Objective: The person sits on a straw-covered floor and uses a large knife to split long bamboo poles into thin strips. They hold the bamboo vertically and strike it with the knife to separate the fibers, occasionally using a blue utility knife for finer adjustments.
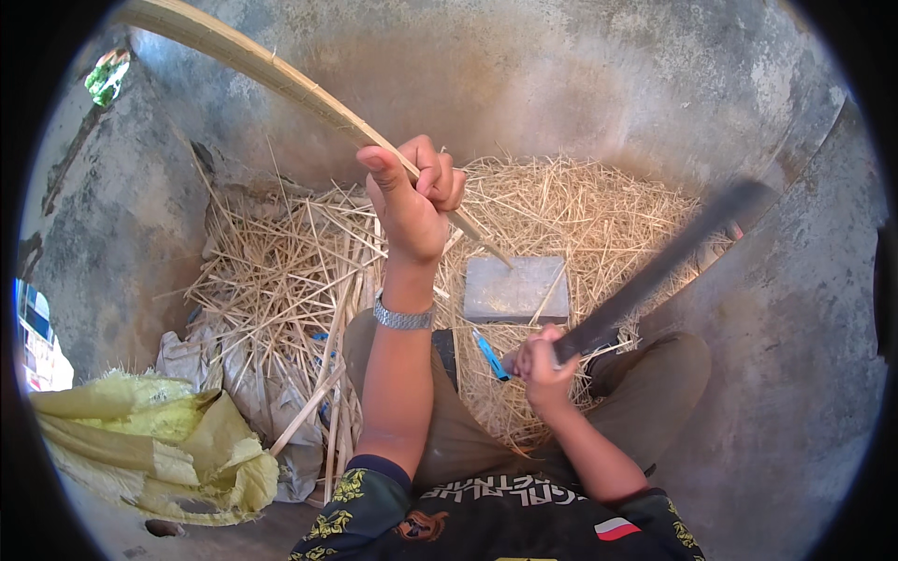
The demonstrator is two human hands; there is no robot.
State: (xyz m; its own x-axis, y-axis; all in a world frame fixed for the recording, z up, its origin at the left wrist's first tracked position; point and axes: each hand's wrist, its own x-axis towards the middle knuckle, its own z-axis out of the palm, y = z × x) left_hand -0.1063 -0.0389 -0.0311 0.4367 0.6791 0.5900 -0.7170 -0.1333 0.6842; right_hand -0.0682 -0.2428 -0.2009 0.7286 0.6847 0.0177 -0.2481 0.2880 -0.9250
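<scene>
A long pale strip, which looks like split bamboo (281,73), slants down from the upper left. My left hand (417,194) is closed around it close to its lower end, whose tip comes down over a grey block (500,288). In my right hand (543,366) is the handle of a machete (655,271); its long dark blade, smeared by motion, points up and to the right. A blue utility knife (490,355) lies just left of my right hand, on the shavings between my legs.
Pale shavings and thin strips (599,201) are heaped around the block. Longer strips (351,271) lie beside my left leg. A yellow-green woven sack (178,439) sits at the lower left. Concrete walls (486,84) rise at the back and both sides.
</scene>
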